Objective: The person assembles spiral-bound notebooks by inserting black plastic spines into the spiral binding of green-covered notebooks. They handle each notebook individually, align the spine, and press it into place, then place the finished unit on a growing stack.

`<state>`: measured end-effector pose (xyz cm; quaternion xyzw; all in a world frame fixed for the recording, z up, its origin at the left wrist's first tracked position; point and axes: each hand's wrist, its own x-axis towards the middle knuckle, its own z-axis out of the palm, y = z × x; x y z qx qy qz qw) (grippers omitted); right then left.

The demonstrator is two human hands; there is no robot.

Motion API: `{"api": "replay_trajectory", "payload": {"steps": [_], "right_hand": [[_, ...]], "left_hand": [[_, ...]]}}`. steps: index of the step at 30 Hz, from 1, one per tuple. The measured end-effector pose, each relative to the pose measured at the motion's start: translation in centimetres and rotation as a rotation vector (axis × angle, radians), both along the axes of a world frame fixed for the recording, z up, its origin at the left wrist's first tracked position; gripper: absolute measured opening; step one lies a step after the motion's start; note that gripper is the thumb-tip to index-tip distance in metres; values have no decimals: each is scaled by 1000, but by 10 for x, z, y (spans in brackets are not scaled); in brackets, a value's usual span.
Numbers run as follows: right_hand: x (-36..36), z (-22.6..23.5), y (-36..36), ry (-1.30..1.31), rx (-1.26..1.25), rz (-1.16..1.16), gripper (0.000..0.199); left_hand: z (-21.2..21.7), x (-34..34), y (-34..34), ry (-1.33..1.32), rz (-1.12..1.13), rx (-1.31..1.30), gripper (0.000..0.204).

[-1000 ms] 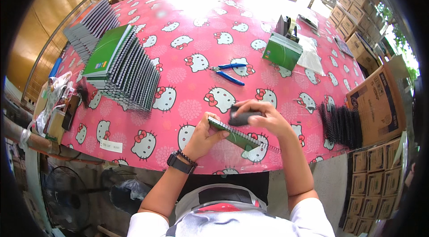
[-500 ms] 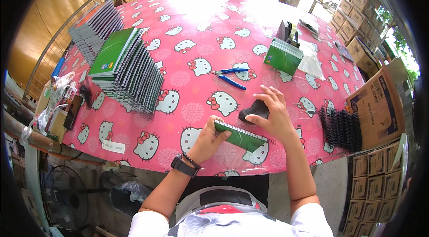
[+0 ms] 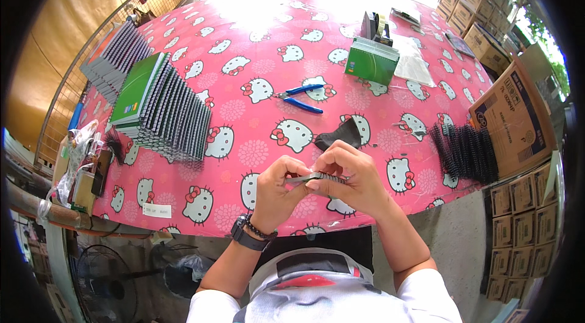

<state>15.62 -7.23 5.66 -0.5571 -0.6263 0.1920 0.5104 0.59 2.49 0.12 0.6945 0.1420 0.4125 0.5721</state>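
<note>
A small green spiral notebook [image 3: 298,180] is held nearly edge-on, just above the near part of the table. My left hand [image 3: 275,194] pinches one end of it, a dark watch and a beaded bracelet on that wrist. At the other end my right hand [image 3: 353,182] closes its thumb and fingers along the coil-bound edge. Most of the cover is hidden by my hands and the tilt. Right behind my right hand lies a black, folded-looking piece [image 3: 339,135], its kind unclear. Farther off, cutting pliers [image 3: 303,99] with blue handles rest with their handles spread.
Stacked green spiral notebooks [image 3: 161,110] stand at left. More green notebooks [image 3: 372,61] sit at far right beside a tape dispenser [image 3: 376,28]. Black plastic coils [image 3: 466,152] are heaped by an open carton [image 3: 512,119]. A white label [image 3: 157,210] lies near the front edge.
My right hand has come from beside the black piece onto the notebook's coil edge. The notebook has turned from cover-up to nearly edge-on. The whole view has shifted slightly.
</note>
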Motion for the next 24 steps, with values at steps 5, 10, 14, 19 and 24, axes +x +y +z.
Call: {"api": "replay_trajectory", "payload": {"steps": [5, 10, 14, 19, 24], "right_hand": [[-4, -2, 2, -112, 25, -38, 22], [-13, -3, 5, -156, 68, -33, 23], [-18, 8, 10, -269, 153, -87, 48], [29, 1, -2, -82, 171, -306, 43], [74, -46, -5, -32, 49, -379, 23]], "left_hand": [[3, -8, -3, 25, -27, -132, 25], [6, -6, -8, -10, 38, -195, 20], [27, -27, 5, 1, 225, -41, 24], [136, -92, 78, -100, 956, 322, 38], [247, -139, 178, 309, 834, 707, 32]]}}
